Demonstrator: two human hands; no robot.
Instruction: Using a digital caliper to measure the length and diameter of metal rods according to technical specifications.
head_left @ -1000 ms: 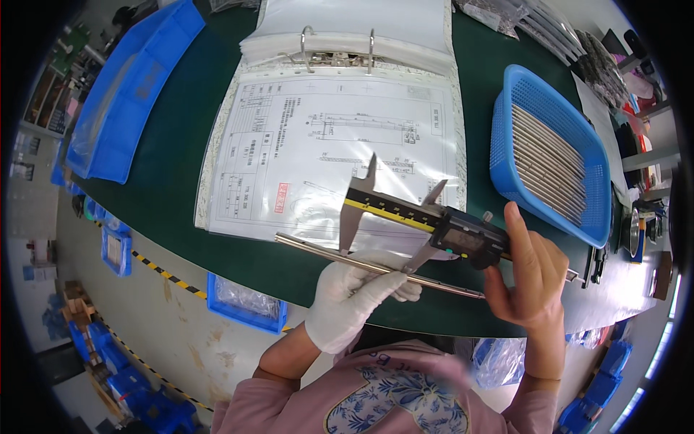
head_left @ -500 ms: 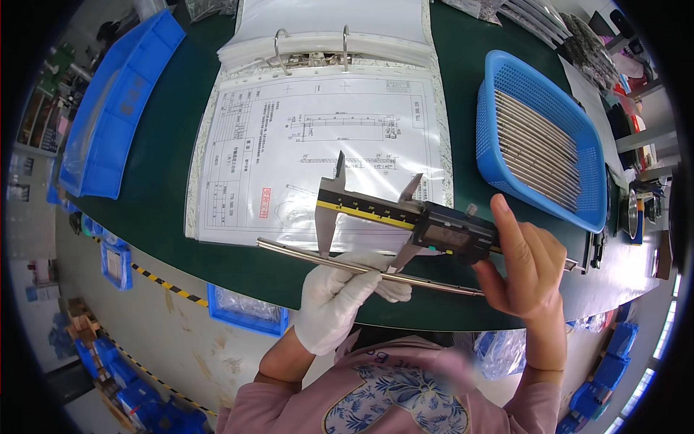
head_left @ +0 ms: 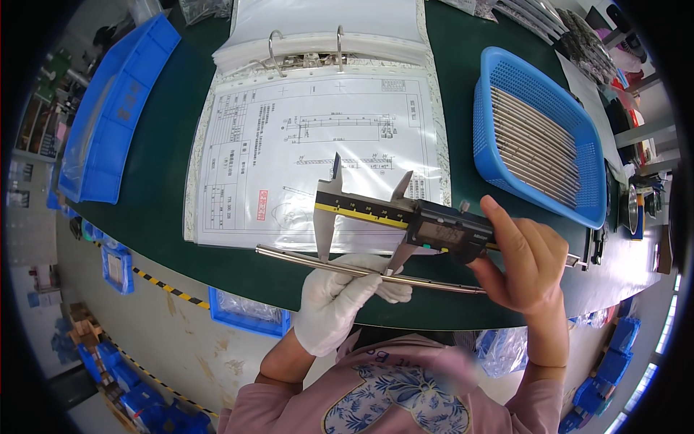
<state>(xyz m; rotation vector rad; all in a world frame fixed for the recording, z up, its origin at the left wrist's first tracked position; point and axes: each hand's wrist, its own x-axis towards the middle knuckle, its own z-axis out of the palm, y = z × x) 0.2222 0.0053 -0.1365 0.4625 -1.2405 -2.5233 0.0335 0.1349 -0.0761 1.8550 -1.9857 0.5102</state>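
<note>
My left hand (head_left: pixel 331 304), in a white glove, is closed around a thin metal rod (head_left: pixel 296 259) with small holes along it. The rod lies roughly crosswise near the table's front edge, its right end close to my other hand. Bare, my right hand (head_left: pixel 526 260) grips a digital caliper (head_left: pixel 376 213) with a black body, yellow scale strip and lit display. Its large jaws are spread apart and point down, their tips at the rod on either side of my gloved fingers. Whether both tips touch the metal I cannot tell.
An opened ring binder (head_left: pixel 318 159) with a drawing in a clear sleeve lies beyond the caliper. On the right stands a blue mesh basket (head_left: pixel 591 155) holding many similar rods (head_left: pixel 531 148). A blue plastic bin (head_left: pixel 119 108) sits at the left of the green table (head_left: pixel 163 166).
The caliper's right jaw has shifted slightly left, narrowing the gap, and my right hand moved a little left with it. My left hand and the rod stay nearly still.
</note>
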